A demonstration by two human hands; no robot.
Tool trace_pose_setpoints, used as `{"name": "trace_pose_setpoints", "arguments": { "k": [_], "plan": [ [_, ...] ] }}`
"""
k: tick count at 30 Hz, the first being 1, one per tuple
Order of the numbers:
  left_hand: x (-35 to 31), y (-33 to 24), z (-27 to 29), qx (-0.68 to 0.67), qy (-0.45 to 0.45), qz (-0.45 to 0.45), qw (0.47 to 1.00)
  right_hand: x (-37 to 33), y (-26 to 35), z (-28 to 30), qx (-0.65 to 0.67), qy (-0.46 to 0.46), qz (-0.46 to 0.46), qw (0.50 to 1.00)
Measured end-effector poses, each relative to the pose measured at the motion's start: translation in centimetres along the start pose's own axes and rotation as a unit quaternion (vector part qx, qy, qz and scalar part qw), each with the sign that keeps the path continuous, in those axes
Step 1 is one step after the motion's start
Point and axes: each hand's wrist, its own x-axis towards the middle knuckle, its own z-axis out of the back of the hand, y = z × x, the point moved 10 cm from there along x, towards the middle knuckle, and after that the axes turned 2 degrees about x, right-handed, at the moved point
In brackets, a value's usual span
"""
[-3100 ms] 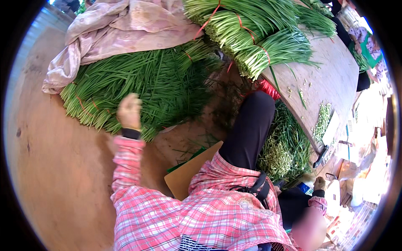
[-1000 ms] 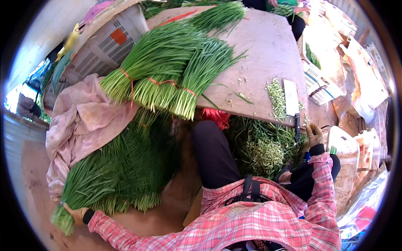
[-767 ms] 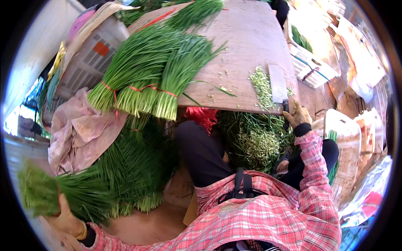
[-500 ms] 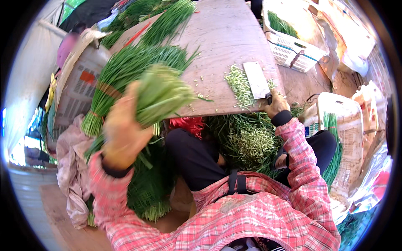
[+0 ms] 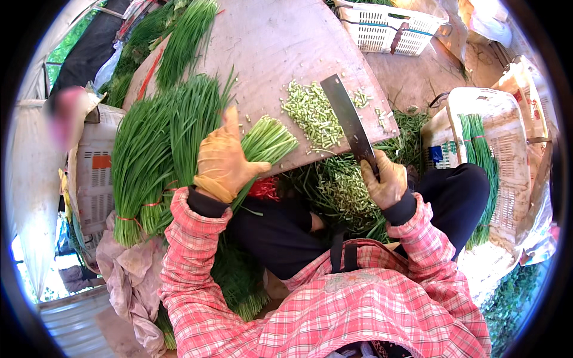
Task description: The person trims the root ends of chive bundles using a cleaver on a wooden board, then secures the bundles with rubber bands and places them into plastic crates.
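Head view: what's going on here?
A person in a pink plaid shirt holds a long rectangular metal knife with a dark handle in the right hand, blade pointing away from the body. The open left hand is over a bunch of long green stalks with pale ends; contact is unclear. Short pale-green pieces lie on a pale wooden tabletop.

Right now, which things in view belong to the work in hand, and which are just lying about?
In the work:
- knife, gripped by the right hand
- green bunch, at the left hand
- cut stalk pieces
- table under them

Apparently just lying about:
- pink cloth
- white crate beyond the table
- red string heap below the table edge
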Motion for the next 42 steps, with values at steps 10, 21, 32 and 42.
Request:
{"name": "trace_pose_setpoints", "arguments": {
  "k": [10,21,32,42],
  "plan": [
    [1.2,-0.2,-6.7,0.034,0.052,0.123,0.990,-1.4,5.1,-4.6,-0.081,0.097,0.116,0.985],
    [0.5,-1.1,-6.5,0.033,-0.059,0.052,0.996,-2.5,3.2,-9.0,-0.163,0.247,0.066,0.953],
    [1.3,-0.3,-7.3,0.055,-0.037,0.039,0.997,3.9,2.2,-13.9,-0.123,0.298,0.022,0.946],
    [1.3,-0.3,-6.6,0.046,-0.027,0.054,0.997,7.5,1.6,-16.9,-0.144,0.334,-0.071,0.929]
  ]
}}
